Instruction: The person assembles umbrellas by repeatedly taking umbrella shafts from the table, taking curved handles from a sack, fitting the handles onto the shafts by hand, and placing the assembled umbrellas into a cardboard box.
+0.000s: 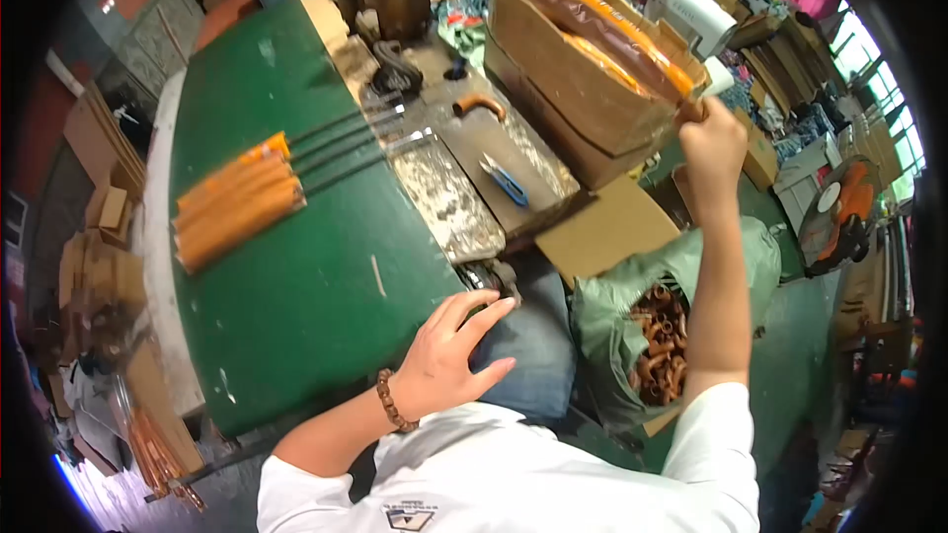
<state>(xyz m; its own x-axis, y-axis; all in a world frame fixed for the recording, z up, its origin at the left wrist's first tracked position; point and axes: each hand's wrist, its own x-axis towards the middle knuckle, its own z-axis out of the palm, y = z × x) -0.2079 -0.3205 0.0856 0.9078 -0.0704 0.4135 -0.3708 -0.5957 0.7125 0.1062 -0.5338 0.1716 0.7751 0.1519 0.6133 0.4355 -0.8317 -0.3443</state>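
My right hand [711, 138] is a fist around the near end of a long orange-and-brown folded umbrella [612, 15], blurred and stretched over an open cardboard box [563, 99]. More orange pieces show inside that box. My left hand [444, 350] holds nothing, its fingers spread above my lap at the table edge, close to a dark metal fitting [494, 279]. Several orange folded umbrellas [240, 199] with dark shafts lie side by side on the green table [326, 336]. A curved brown handle [479, 104] and blue thread snips [506, 183] rest on a board by the box.
Beside my right forearm stands a green sack [607, 336] full of curved brown handles [660, 345]. A cardboard flap [607, 227] lies between sack and box. A white machine [681, 5] stands behind the box, and an orange-and-black fan-like device [844, 202] is at right.
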